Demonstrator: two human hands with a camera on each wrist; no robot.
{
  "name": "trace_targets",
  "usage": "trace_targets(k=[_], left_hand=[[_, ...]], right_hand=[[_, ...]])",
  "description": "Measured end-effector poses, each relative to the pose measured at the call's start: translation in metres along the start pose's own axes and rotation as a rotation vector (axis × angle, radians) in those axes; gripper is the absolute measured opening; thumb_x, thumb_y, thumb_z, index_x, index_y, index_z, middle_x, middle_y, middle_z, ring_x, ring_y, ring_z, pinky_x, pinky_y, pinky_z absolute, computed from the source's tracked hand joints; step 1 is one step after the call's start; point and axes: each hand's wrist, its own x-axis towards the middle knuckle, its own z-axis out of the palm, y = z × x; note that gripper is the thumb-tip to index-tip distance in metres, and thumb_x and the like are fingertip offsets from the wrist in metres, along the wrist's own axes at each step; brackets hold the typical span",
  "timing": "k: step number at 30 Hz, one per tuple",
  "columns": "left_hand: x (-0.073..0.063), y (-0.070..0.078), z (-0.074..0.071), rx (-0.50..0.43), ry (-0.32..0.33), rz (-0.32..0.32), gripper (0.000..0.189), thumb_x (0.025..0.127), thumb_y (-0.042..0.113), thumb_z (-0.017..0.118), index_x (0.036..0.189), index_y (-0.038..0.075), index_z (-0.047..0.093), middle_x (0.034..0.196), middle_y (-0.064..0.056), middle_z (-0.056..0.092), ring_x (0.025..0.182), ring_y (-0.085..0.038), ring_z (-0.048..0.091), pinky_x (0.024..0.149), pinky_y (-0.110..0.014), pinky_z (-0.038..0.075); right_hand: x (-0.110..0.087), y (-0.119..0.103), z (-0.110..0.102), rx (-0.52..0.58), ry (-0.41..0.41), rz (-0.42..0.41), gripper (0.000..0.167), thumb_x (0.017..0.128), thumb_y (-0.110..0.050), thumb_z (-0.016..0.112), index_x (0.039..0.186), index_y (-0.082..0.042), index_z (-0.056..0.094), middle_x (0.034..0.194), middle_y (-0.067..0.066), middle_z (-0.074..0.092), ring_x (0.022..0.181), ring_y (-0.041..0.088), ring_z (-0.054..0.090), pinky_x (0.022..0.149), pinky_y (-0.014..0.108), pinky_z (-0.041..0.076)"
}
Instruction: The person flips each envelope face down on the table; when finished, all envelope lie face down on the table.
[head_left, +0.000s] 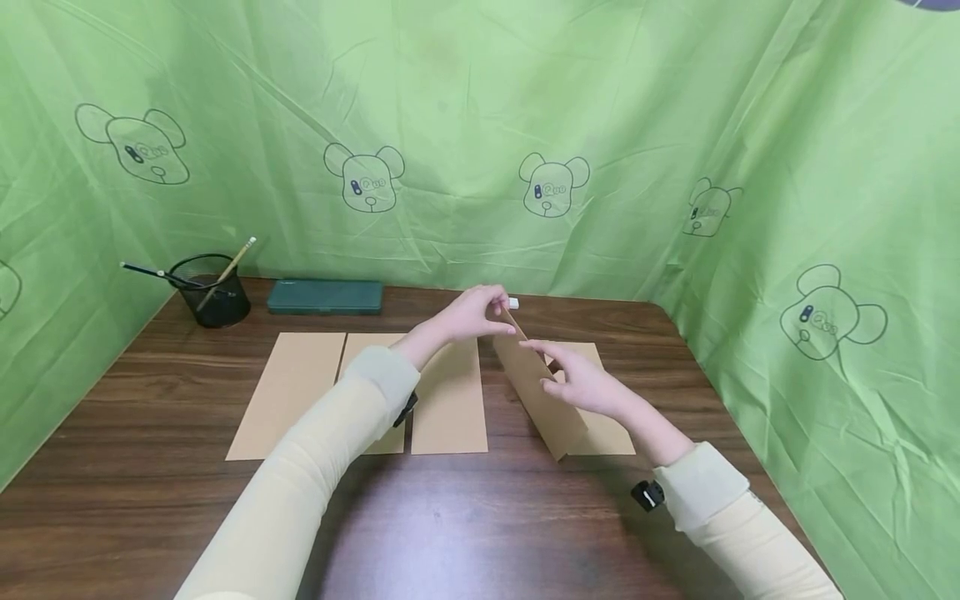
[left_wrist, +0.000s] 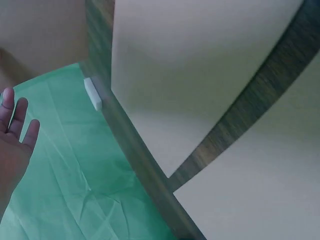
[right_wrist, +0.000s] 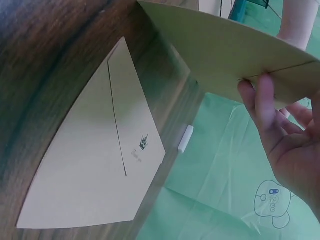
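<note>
Tilted up on its long edge, a brown cardboard sheet (head_left: pixel 525 375) stands between my hands. My left hand (head_left: pixel 472 315) holds it at the far upper corner, thumb on the near face. In the left wrist view three fingers of the left hand (left_wrist: pixel 15 135) are seen; its thumb is out of frame. My right hand (head_left: pixel 588 387) grips the same sheet by the upper edge; in the right wrist view two fingers (right_wrist: pixel 263 95) touch its right face along a dark line. Under it to the right lies a flat cardboard sheet (head_left: pixel 603 433) with a small dark print.
Several more cardboard sheets (head_left: pixel 450 408) lie flat in a row on the left. Along the back of the wooden table (head_left: pixel 442 525) are a green case (head_left: pixel 325 297), a black mesh cup (head_left: pixel 217 300) with pencils, and a small white block (head_left: pixel 513 303). Green cloth surrounds the table.
</note>
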Motion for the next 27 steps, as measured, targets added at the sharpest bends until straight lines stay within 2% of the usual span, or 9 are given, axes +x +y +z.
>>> trace_targets(k=[7,10,14,18,23,27], left_hand=[[0.003,0.003,-0.002,-0.026,-0.014,0.054,0.041,0.082,0.028,0.074,0.116,0.013,0.057,0.098,0.001,0.059,0.1,-0.018,0.054,0.094,-0.032,0.04],[0.003,0.003,-0.001,-0.018,-0.025,0.076,0.047,0.084,0.024,0.072,0.125,0.011,0.054,0.103,0.0,0.061,0.104,-0.017,0.054,0.098,-0.032,0.038],[0.001,0.002,0.0,-0.014,-0.031,0.099,0.055,0.083,0.018,0.073,0.132,0.01,0.05,0.11,-0.002,0.062,0.111,-0.018,0.052,0.104,-0.034,0.034],[-0.005,-0.003,0.005,-0.018,-0.054,0.086,0.06,0.082,0.017,0.074,0.135,0.011,0.047,0.121,-0.006,0.058,0.118,-0.019,0.049,0.107,-0.037,0.031],[-0.013,-0.014,0.014,-0.034,-0.101,0.054,0.062,0.082,0.018,0.074,0.135,0.014,0.044,0.134,-0.006,0.05,0.127,-0.022,0.042,0.109,-0.038,0.029],[-0.02,-0.021,0.021,-0.052,-0.141,0.035,0.062,0.081,0.018,0.075,0.134,0.016,0.043,0.138,-0.007,0.047,0.129,-0.026,0.04,0.109,-0.041,0.028]], right_hand=[[0.002,0.007,-0.002,-0.14,0.111,-0.088,0.06,0.075,0.006,0.062,0.133,-0.005,0.051,0.126,0.011,0.057,0.086,0.017,0.055,0.074,0.033,0.048],[0.002,0.011,-0.002,-0.192,0.144,-0.09,0.06,0.073,0.007,0.062,0.131,-0.004,0.053,0.125,0.012,0.057,0.069,0.012,0.051,0.065,0.028,0.046],[0.001,0.015,-0.002,-0.209,0.182,-0.063,0.061,0.071,0.007,0.062,0.131,-0.003,0.054,0.123,0.012,0.057,0.051,0.006,0.04,0.051,0.023,0.04],[-0.001,0.02,-0.001,-0.19,0.223,-0.023,0.064,0.071,0.008,0.064,0.133,-0.003,0.052,0.121,0.012,0.058,0.061,0.01,0.043,0.058,0.026,0.042],[-0.003,0.025,0.001,-0.124,0.263,0.025,0.065,0.072,0.009,0.065,0.135,-0.005,0.051,0.124,0.011,0.055,0.09,0.022,0.055,0.084,0.039,0.049],[-0.005,0.03,0.003,-0.046,0.275,0.048,0.066,0.074,0.01,0.066,0.136,-0.005,0.049,0.128,0.012,0.053,0.108,0.027,0.056,0.093,0.044,0.048]])
